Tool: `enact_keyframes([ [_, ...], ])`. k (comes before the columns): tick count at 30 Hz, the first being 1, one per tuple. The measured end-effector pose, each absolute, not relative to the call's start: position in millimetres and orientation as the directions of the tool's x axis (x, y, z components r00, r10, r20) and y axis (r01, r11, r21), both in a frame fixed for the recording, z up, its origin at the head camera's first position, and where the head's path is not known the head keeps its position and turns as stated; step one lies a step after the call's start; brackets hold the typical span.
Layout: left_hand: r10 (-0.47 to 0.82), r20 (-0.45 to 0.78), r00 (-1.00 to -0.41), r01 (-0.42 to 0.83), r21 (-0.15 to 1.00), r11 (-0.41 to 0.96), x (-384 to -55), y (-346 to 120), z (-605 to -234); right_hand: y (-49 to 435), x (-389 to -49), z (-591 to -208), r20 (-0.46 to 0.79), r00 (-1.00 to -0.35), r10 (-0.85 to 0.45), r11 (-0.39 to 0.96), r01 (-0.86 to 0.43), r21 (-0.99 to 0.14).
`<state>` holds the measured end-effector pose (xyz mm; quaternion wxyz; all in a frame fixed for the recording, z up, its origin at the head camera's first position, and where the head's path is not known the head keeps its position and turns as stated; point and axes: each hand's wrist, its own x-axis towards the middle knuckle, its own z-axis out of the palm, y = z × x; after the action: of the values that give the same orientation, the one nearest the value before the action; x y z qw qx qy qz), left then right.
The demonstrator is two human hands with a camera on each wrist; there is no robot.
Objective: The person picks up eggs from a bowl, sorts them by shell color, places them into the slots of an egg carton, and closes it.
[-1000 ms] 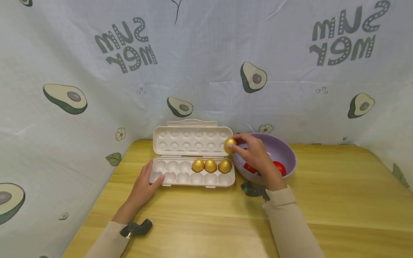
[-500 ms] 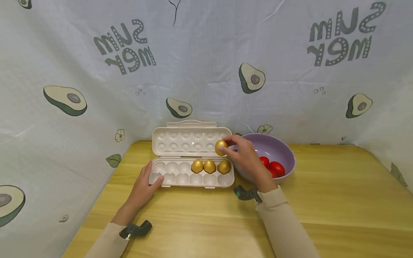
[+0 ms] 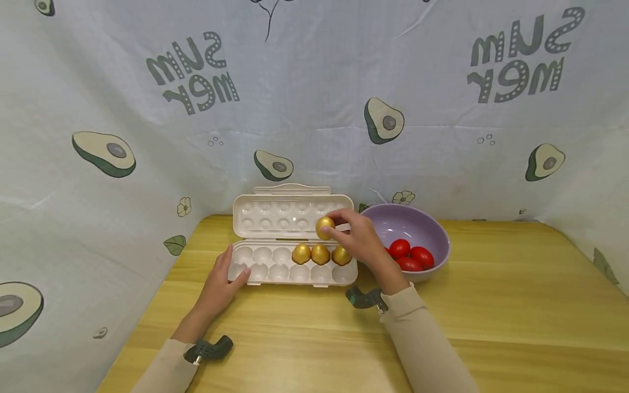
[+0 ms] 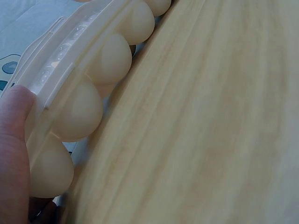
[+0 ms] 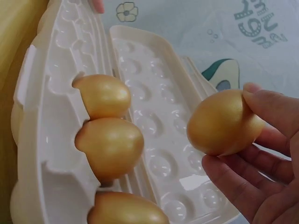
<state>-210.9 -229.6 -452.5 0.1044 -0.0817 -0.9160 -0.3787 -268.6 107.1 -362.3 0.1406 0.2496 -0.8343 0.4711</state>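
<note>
My right hand (image 3: 357,236) pinches a golden egg (image 5: 226,123) between thumb and fingers, raised in front of the carton's lid. Below it lies the cream plastic egg carton (image 3: 278,273), lid (image 3: 293,215) folded back. Three golden eggs (image 3: 321,254) sit side by side at the right end of its back row; the cups of the front row hold none. At the carton's left end my left hand (image 3: 216,286) grips the edge, thumb (image 4: 16,114) over the rim and fingers round the side. Beneath the rim, the rounded cup undersides (image 4: 77,112) show in the left wrist view.
Right of the carton stands a purple bowl (image 3: 432,234) with several red eggs (image 3: 421,256) in it. Both rest on a wooden table (image 3: 304,338). A light cloth (image 3: 314,93) printed with avocados hangs close behind them.
The right hand has moved left with its golden egg, from beside the bowl to in front of the lid, uncovering the red eggs. The left hand stays on the carton.
</note>
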Motion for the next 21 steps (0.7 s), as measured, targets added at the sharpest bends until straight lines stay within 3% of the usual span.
enact_keyframes([
  [12, 0.072, 0.258, -0.963, 0.233, 0.674, 0.701, -210.5, -229.4, -451.1, 79.5, -274.0, -373.0, 0.491, -0.84, -0.233, 0.338, -0.543, -0.769],
  [21, 0.077, 0.268, -0.96, 0.243, 0.67, 0.702, -210.6, -229.1, -451.4, 58.4, -272.0, -383.8, 0.438, -0.885, -0.159, 0.276, -0.466, -0.841],
])
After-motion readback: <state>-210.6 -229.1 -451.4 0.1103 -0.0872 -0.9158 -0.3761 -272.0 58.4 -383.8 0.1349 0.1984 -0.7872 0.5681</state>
